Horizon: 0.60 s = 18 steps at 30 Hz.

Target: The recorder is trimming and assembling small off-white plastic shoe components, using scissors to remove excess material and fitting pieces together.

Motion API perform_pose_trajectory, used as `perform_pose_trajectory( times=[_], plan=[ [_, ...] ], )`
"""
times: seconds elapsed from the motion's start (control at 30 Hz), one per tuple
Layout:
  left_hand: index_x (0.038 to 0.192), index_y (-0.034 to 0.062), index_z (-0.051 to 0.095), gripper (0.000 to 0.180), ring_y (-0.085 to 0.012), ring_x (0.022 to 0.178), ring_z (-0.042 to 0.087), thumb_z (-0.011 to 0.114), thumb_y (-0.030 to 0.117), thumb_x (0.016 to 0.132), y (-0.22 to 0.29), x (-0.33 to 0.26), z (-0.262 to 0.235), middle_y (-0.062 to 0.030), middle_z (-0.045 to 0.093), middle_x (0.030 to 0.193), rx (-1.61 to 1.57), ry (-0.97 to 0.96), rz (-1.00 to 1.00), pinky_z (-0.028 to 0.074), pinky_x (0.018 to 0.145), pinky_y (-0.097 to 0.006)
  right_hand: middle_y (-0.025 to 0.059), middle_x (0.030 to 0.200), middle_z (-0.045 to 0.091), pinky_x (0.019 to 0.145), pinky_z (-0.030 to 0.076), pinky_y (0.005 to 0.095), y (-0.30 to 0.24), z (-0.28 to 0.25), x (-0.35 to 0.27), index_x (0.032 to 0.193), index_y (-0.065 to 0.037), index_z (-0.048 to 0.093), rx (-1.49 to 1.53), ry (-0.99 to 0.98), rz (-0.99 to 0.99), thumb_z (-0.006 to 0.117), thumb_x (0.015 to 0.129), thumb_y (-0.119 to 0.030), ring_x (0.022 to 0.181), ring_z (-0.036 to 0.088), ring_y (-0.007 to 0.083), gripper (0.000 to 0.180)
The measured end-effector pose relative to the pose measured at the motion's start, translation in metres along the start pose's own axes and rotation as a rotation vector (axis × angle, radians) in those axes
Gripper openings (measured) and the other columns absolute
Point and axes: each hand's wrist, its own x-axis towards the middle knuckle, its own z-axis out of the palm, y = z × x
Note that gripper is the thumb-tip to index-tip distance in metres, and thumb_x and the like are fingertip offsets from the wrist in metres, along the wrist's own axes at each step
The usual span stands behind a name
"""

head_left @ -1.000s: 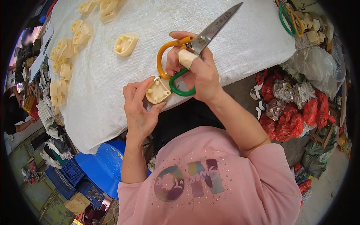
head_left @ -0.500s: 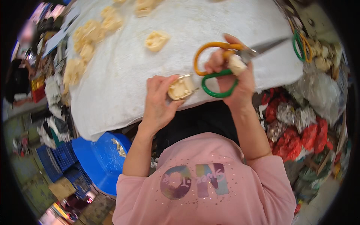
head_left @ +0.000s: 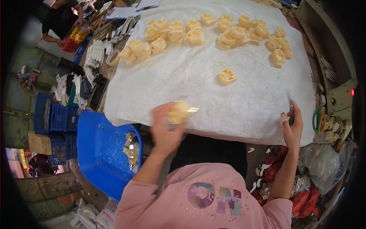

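Observation:
My left hand (head_left: 166,133), smeared by motion, is closed round a cream molded part (head_left: 178,112) with a shiny gold-coloured edge, above the near left of the white-covered table (head_left: 183,76). At the near right edge, my right hand (head_left: 293,128) has its fingers curled round scissors (head_left: 291,120); only a bit of green handle and dark metal shows. A pale wrap covers one fingertip. One loose cream part (head_left: 227,76) lies mid-table, beyond both hands.
Several cream parts (head_left: 176,30) form clusters along the table's far side. A blue tub (head_left: 103,141) at the left holds shiny gold-coloured pieces (head_left: 131,150). Green and yellow loop handles (head_left: 318,120) hang at the right. A person (head_left: 63,19) works at the far left.
My right hand has moved right to the table edge with the scissors, now mostly hidden. My left hand still holds the cream part. The view has shifted, showing more of the far table.

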Motion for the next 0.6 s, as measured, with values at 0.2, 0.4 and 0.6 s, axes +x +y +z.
perform_pose_trajectory(
  times=[0.2, 0.4, 0.6],
  plan=[
    [0.119, -0.0033, 0.053, 0.053, -0.0262, 0.104, 0.054, 0.075, 0.007, 0.071, -0.149, -0.080, -0.106, -0.0167, 0.056, 0.116, 0.445, 0.521, -0.475, 0.042, 0.093, -0.035, 0.0135, 0.101, 0.054, 0.086, 0.040, 0.0418, 0.075, -0.044, 0.018, 0.122, -0.006, 0.055, -0.736, 0.126, -0.193, 0.067, 0.073, -0.014, 0.096, 0.050, 0.0316, 0.051],
    [0.120, 0.0042, 0.057, 0.054, -0.0368, 0.105, 0.057, 0.072, 0.029, 0.075, -0.215, -0.176, -0.152, -0.0243, 0.059, 0.114, 0.838, 0.292, -1.229, 0.043, 0.089, -0.048, 0.0154, 0.122, 0.044, 0.095, 0.030, 0.0468, 0.062, -0.039, 0.023, 0.121, -0.009, 0.057, -0.998, 0.299, -0.180, 0.069, 0.072, -0.017, 0.113, 0.038, 0.0339, 0.051],
    [0.136, 0.0110, 0.042, 0.064, -0.0384, 0.115, 0.045, 0.067, 0.025, 0.078, -0.200, -0.130, -0.122, -0.0249, 0.048, 0.125, 0.916, 0.533, -1.282, 0.036, 0.097, -0.047, 0.0182, 0.126, 0.041, 0.096, 0.032, 0.0447, 0.051, -0.027, 0.045, 0.127, -0.008, 0.051, -0.666, 0.244, -0.220, 0.071, 0.072, -0.015, 0.114, 0.040, 0.0349, 0.059]
  ],
)
